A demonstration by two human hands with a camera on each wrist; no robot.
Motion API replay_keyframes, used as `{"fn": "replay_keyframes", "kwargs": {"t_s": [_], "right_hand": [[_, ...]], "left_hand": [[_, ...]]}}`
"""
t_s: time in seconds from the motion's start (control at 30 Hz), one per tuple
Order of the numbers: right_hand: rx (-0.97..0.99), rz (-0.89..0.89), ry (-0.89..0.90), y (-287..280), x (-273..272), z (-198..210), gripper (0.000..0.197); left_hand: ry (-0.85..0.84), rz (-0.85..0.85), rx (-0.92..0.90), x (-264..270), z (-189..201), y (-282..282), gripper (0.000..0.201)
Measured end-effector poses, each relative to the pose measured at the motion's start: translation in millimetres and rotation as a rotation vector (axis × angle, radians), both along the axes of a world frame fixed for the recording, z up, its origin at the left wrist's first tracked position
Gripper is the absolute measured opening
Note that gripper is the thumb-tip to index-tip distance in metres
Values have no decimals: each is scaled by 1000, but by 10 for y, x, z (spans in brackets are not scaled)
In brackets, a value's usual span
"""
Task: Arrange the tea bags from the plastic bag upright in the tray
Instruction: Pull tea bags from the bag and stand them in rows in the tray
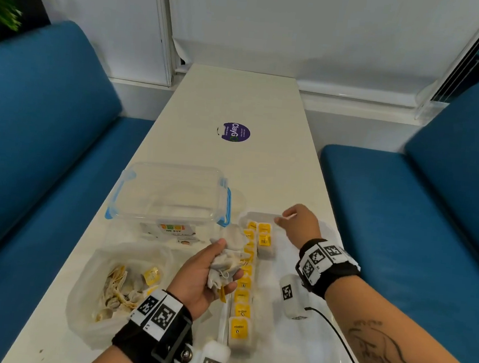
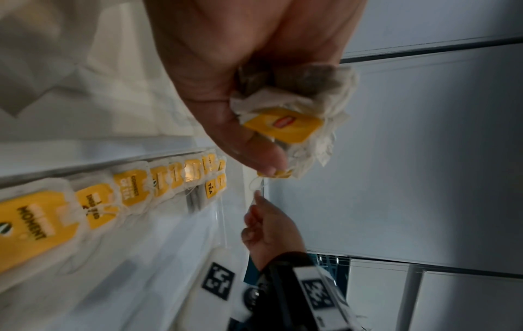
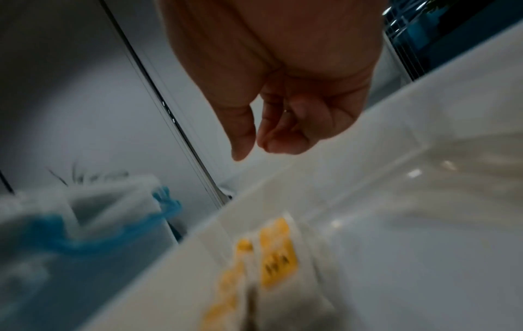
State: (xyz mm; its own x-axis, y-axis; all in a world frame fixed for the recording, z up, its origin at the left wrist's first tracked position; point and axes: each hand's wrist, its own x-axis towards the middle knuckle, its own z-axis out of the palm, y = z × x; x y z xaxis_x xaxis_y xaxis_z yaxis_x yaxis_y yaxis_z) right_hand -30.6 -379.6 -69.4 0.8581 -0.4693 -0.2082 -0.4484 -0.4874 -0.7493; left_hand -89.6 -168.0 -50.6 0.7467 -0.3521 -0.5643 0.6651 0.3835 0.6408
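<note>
From the head view, the left hand is curled tight around a bunch of tea bags above the tray, where 1 long row stands up and a 2nd row has begun. The plastic bag lies to the left with more inside. The right hand floats over the far end. In the left wrist view, the thumb presses a yellow tag; I think it should loosen only 1 bag at a time. In the blurry right wrist view, the right fingers curl loosely and hold nothing I can see; best to pinch the next bag by its top and stand it beside the short row.
</note>
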Motion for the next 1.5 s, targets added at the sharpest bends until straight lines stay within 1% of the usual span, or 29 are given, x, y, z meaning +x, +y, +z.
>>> {"fn": "replay_keyframes", "kwargs": {"t_s": [0.07,0.13,0.2,0.23,0.3,0.37,0.47,0.53,0.57,0.6,0.7,0.77,0.8,0.83,0.93,0.97,1.07,1.1,1.13,1.2,1.27,1.33,1.4,1.43,1.5], "right_hand": [[65,62,-95,16,-89,247,13],[143,224,-150,88,-238,512,10],[217,404,-176,182,-414,725,21],[224,483,-175,223,-491,802,27],[183,618,-165,273,-583,877,37],[134,722,-179,293,-643,901,41],[88,787,-174,291,-697,908,39],[48,782,-137,278,-722,915,26],[50,764,-136,265,-732,911,18],[78,731,-148,252,-741,911,14],[266,522,-158,191,-723,866,18],[271,396,-106,147,-682,804,15],[260,354,-69,127,-664,767,15],[288,327,-40,103,-641,716,15],[546,232,-29,33,-583,600,17],[580,207,-44,13,-568,569,17],[471,223,-42,-20,-530,476,16],[467,236,-43,-25,-520,437,16],[508,239,-56,-29,-511,403,18],[661,205,-112,-41,-490,344,19],[716,175,-137,-56,-462,308,18],[682,169,-121,-73,-439,280,16],[603,166,-73,-88,-411,266,14],[518,170,-32,-98,-400,262,13],[273,204,63,-116,-369,258,15]], "left_hand": [[-3,-22,2,-8,24,-8,19],[-8,-44,6,-17,49,-23,22],[-8,-87,6,-31,82,-30,26],[-7,-117,7,-41,96,-31,28],[6,-188,16,-51,120,-32,31],[29,-261,12,-73,151,-36,33],[49,-343,0,-114,185,-50,33],[54,-369,11,-145,193,-53,33],[60,-369,10,-157,191,-49,33],[70,-360,4,-163,186,-41,33],[100,-306,-1,-160,152,-2,32],[117,-268,-1,-157,128,25,32],[129,-251,-4,-160,122,36,32],[138,-238,-6,-162,114,46,31],[147,-215,-6,-157,96,79,30],[148,-210,-7,-153,90,90,30],[146,-196,-12,-146,68,114,30],[144,-190,-11,-144,61,123,29],[143,-185,-9,-142,59,127,29],[145,-173,-8,-139,51,135,29],[145,-160,-5,-128,38,138,29],[143,-156,-4,-115,19,140,30],[143,-155,-5,-96,7,138,30],[144,-153,-6,-89,1,135,31],[143,-151,-12,-76,-1,125,33]]}}
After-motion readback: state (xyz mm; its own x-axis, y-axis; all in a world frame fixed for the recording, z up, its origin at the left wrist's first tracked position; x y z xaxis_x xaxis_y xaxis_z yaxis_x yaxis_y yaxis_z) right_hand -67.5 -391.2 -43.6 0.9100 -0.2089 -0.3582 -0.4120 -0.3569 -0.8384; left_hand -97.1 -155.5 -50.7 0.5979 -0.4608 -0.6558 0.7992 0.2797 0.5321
